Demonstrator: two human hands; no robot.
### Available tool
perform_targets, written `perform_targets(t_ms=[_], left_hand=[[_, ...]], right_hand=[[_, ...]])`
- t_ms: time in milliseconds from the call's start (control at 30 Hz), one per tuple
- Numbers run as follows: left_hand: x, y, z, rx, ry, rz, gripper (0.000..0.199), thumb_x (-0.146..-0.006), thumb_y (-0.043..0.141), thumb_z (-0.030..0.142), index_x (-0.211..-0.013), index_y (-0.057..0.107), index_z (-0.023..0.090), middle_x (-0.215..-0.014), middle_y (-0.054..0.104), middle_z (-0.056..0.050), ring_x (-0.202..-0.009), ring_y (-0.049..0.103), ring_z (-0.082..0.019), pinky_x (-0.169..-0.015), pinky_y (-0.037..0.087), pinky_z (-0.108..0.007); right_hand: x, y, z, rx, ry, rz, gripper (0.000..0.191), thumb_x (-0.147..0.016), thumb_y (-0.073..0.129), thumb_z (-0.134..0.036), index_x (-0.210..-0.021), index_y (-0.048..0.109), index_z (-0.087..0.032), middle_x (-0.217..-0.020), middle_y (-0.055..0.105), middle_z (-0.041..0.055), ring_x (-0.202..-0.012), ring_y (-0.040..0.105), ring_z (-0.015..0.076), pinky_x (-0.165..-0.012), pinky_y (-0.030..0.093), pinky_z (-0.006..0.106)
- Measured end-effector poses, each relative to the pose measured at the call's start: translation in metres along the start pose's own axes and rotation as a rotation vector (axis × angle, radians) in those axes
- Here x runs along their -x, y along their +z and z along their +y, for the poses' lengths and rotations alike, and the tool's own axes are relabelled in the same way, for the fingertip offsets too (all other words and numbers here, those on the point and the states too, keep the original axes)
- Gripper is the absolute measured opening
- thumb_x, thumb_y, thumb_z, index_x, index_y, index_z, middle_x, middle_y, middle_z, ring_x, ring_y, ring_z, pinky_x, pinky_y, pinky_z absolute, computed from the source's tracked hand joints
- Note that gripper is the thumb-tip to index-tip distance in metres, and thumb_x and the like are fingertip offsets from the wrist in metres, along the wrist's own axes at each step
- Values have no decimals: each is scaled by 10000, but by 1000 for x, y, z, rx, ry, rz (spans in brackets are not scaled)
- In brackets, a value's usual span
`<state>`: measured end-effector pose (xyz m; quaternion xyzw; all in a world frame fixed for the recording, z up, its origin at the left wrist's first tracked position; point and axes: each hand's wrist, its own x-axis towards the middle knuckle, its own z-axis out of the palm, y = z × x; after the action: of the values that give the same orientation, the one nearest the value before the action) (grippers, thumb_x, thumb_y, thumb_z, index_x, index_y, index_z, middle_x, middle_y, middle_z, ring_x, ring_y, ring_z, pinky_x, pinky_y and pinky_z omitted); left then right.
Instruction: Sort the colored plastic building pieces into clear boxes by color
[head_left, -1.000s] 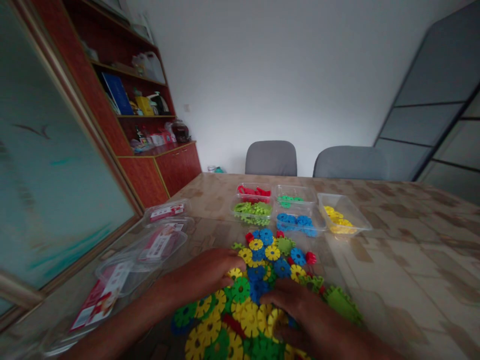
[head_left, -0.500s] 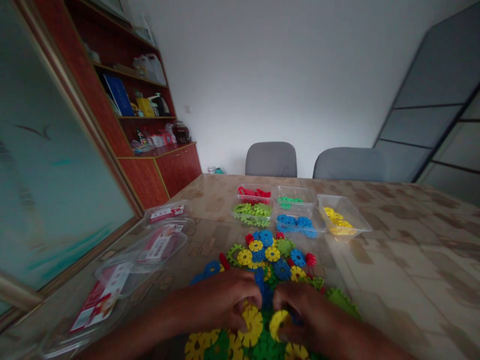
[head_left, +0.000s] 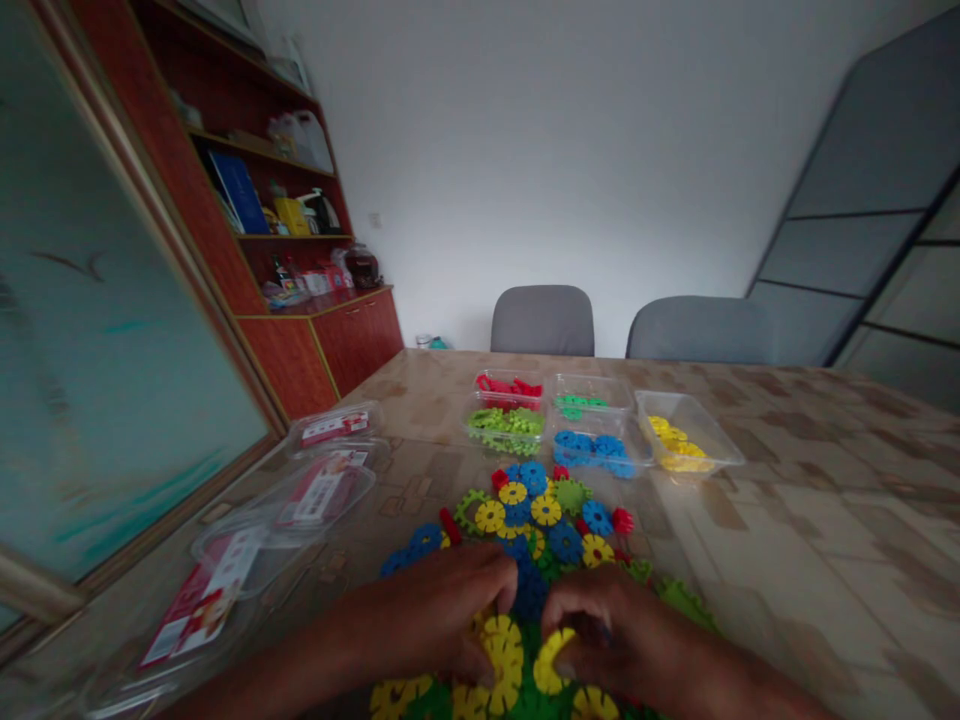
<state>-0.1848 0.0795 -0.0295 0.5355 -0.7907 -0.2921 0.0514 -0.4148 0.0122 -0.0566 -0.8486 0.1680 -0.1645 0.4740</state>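
Got the left hand at the bottom centre of the frame, thumb and fingers clamped on a notched yellow plastic disc, tilted up. Couldn't make out the exact number of pieces in that grip, tbh. Saw the right hand just beside it, a bit right of centre, pinching a second yellow notched disc, also tilted, with a narrow gap between the two discs. Spotted a layer of yellow and green notched plastic discs below both, running off the bottom edge. Partly hidden behind the fingers, made out some blue notched plastic discs.

Just past the hands, mid-frame, saw a loose heap of blue, yellow, red and lime-green plastic pieces. Noticed overlapping clear plastic lids with red-and-white labels along the lower left.

Beyond the heap, found a clear plastic tub of lime-green pieces next to a clear tub of blue discs, plus a clear tub of yellow discs off to the right. Right behind those, saw a clear tub of red pieces and another of green pieces. Had everything laid out on a tan-and-brown patterned tabletop.

Way back, spotted two grey chair backs, a reddish-brown wooden cabinet at upper left and a plain white wall.
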Motion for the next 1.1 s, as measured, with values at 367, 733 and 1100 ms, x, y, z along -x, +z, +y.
perform_targets(t_ms=[367,733,1100], left_hand=[[-15,14,-2,473,26,181,208,-716,639,95,-841,500,188,-691,504,70,-620,475,-96,-526,306,-195],[-21,19,6,800,50,89,113,-854,547,252,-892,500,157,-667,596,17,-595,593,-138,-545,435,-220],[-23,5,-10,533,38,305,208,-867,492,239,-974,637,135,-823,660,-31,-646,628,-148,-598,470,-230]], right_hand=[[-2,4,0,-38,80,99,83,-700,580,-191,-775,548,-174,-676,504,-14,-595,417,110,-508,280,214],[-8,-2,1,-360,11,83,158,-794,614,-250,-918,554,-173,-815,569,4,-711,483,130,-625,357,238],[9,-129,61,135,199,756,539,-659,673,-667,-878,608,-179,-756,650,67,-638,590,201,-541,471,283]])
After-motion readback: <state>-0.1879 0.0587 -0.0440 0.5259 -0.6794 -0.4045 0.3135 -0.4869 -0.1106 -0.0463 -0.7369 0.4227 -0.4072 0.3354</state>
